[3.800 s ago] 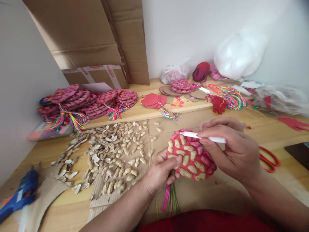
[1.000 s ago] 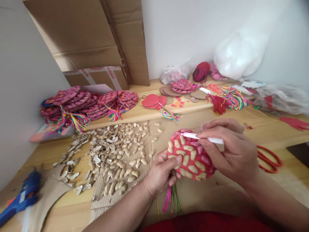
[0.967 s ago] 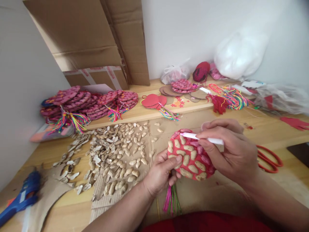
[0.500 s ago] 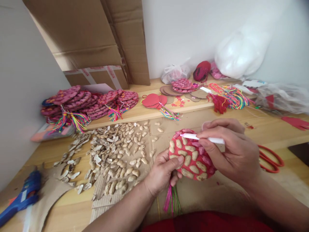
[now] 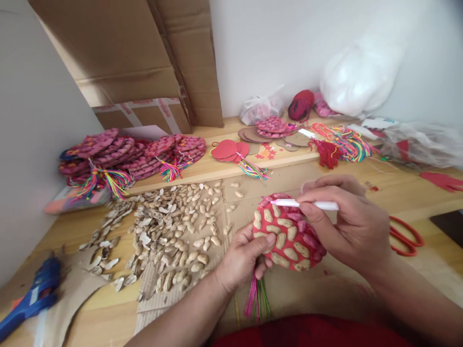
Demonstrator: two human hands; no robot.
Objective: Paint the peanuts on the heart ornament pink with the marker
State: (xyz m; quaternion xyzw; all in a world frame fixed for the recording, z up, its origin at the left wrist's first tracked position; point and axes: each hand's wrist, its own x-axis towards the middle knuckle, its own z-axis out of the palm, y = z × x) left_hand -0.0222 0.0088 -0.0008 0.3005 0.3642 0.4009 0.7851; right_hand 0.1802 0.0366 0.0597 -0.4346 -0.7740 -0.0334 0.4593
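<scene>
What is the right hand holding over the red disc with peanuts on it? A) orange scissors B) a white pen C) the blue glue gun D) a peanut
B: the right hand grips a white pen with its tip over the red disc, which the left hand steadies.

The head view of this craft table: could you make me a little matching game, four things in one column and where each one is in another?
Things:
1. white pen
2. red disc with peanut shells
3. blue glue gun
4. red scissors

Places:
A. lying past the right hand, partly hidden
B. near left corner of the table
C. gripped in the right hand
D. edge pinched by the left hand

Pairs: 1-C, 2-D, 3-B, 4-A
</scene>
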